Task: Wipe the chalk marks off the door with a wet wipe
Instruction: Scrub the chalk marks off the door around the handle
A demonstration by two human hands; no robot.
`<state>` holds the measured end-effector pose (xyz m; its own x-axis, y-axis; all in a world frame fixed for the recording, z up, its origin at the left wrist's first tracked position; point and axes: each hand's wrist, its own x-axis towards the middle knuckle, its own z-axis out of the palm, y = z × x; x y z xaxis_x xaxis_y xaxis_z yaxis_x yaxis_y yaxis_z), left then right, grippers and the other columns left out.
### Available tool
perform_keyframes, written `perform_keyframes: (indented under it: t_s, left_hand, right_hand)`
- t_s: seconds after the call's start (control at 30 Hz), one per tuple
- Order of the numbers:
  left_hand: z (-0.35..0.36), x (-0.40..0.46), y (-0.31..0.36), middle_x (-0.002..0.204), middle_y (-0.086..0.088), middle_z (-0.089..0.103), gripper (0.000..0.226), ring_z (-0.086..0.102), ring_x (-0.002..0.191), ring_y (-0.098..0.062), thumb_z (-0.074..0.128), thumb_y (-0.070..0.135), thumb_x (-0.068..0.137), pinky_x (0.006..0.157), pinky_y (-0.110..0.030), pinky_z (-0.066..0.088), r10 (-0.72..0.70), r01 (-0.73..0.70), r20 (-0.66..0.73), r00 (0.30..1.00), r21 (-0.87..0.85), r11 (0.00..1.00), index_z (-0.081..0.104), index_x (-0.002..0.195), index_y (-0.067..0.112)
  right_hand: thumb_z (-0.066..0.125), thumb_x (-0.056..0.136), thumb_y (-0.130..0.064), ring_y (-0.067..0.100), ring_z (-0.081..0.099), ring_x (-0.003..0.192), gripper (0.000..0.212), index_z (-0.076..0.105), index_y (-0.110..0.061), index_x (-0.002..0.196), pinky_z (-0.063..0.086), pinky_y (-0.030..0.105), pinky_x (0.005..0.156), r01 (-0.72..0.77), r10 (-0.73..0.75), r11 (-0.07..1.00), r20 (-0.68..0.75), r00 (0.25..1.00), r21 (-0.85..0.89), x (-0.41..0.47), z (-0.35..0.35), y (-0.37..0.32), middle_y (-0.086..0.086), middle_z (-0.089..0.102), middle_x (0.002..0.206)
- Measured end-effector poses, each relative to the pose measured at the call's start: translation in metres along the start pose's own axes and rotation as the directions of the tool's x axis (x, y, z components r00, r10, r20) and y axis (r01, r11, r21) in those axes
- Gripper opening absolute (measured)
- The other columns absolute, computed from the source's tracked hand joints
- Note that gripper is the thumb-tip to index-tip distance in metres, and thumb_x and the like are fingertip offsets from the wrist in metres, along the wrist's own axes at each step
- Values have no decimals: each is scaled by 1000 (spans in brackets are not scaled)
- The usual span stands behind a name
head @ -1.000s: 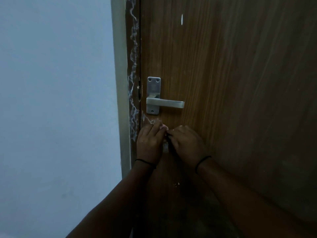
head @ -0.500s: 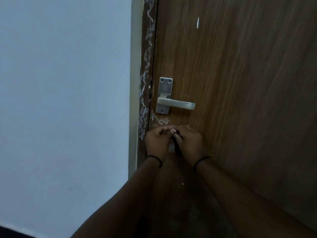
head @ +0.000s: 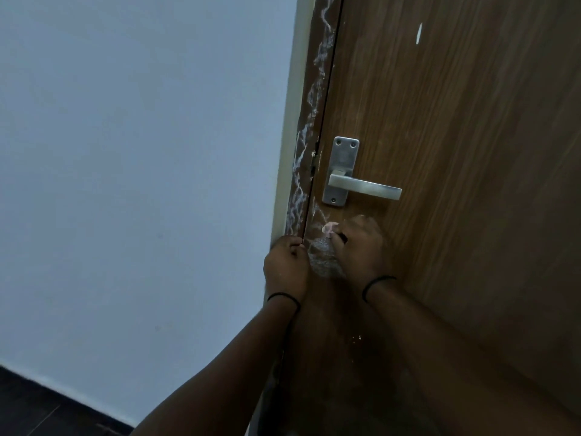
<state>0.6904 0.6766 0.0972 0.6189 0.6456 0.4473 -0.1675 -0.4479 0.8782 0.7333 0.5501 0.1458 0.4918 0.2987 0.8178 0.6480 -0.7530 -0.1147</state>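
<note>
pinkish wet wipe pinched at right hand fingertips, against door; left hand fingers curled, holding nothing visible.

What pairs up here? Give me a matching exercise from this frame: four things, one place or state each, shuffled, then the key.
Things
1. door handle
2. left hand
3. right hand
4. chalk marks

Places or states
A. curled at the door frame's edge
B. running up the frame strip, left of the handle
C. level, pointing right, above both hands
D. holding a pale wet wipe on the door

Pairs: 1-C, 2-A, 3-D, 4-B
</note>
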Motion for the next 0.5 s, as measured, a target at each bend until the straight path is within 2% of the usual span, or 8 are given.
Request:
perform_keyframes:
  t_s: [0.1,0.17,0.23,0.3,0.37,0.5]
  left_hand:
    - [2,-1,1,106,-3,71,22,64,96,-19,53,15,94,77,-19,42,18,-18,22,1000,-9,1000,70,107,18]
    - [3,-5,3,109,-3,71,24,64,99,-19,52,14,95,81,-22,48,23,-21,62,998,-23,1000,69,112,16]
    - [3,-9,4,111,-4,71,25,64,100,-20,50,14,96,86,-28,52,0,2,75,997,-25,1000,68,114,16]
    - [2,-10,1,111,-4,70,24,64,100,-21,49,14,97,85,-27,51,-14,15,58,998,-21,1000,68,112,16]
    - [0,-8,-1,111,-5,70,25,64,100,-23,48,13,96,84,-24,47,-13,14,43,999,-21,1000,68,110,16]
    - [0,-12,-1,110,-5,70,26,63,100,-22,47,12,96,84,-23,45,8,-8,40,999,-9,1000,68,110,17]
  right_hand:
    - [69,85,-24,18,54,75,9,67,-18,78,34,25,65,-79,73,996,-133,988,-39,5,-5,8,0,63,78]
    - [69,86,-26,18,55,78,9,68,-19,81,36,26,65,-107,102,994,-175,979,-24,15,-4,1,0,64,81]
    - [71,86,-22,20,56,79,7,69,-17,82,39,28,65,-35,30,998,-103,994,-49,13,1,-8,2,65,84]
    - [72,85,-20,22,56,78,5,70,-16,83,41,30,66,63,-64,994,-12,998,-90,0,6,-7,3,64,84]
    - [70,86,-20,21,57,79,5,70,-17,82,43,30,67,80,-79,992,12,997,-94,-13,2,5,2,65,82]
    - [70,82,-18,16,54,77,4,66,-19,80,33,24,66,-54,44,997,-161,986,-58,-6,-6,12,-1,64,81]
